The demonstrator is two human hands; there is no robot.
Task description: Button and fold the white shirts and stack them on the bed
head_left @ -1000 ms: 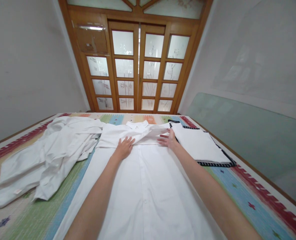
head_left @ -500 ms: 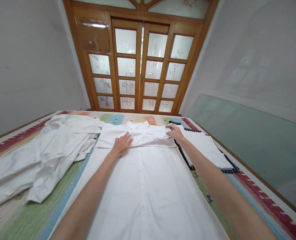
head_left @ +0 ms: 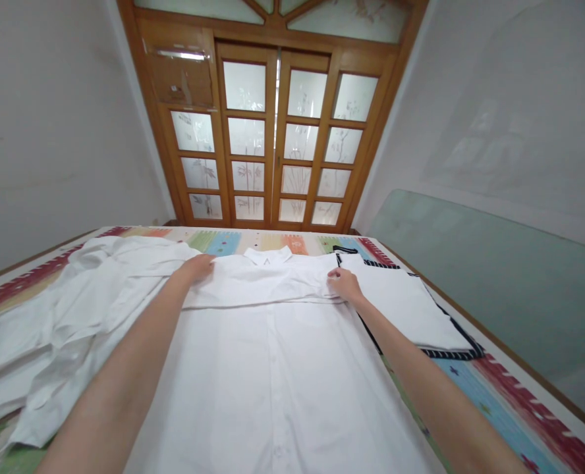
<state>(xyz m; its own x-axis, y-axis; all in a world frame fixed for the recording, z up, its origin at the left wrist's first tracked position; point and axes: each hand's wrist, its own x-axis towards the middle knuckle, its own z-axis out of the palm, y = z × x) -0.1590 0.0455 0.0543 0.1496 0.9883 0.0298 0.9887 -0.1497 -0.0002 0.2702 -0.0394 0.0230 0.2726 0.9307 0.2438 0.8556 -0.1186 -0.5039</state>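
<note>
A white button-up shirt lies front up, with its collar at the far end. Its sleeves are folded across the chest in a wide band. My left hand is at the band's left end, near the shoulder, its fingers closed on the cloth; the fingertips are partly hidden. At the opposite end, my right hand pinches the fabric by the right shoulder, thumb and fingers together.
A rumpled white garment lies at left, touching the shirt's side. To the right is a folded white cloth with black striped edging. Everything rests on a colourful patterned bedspread. Beyond stand wooden glazed doors; a pale green headboard-like panel lines the right wall.
My left hand has moved left from the middle of the chest to the left shoulder edge. The band looks flatter and smoother. My right hand stays at the right shoulder, its fingers now more curled.
</note>
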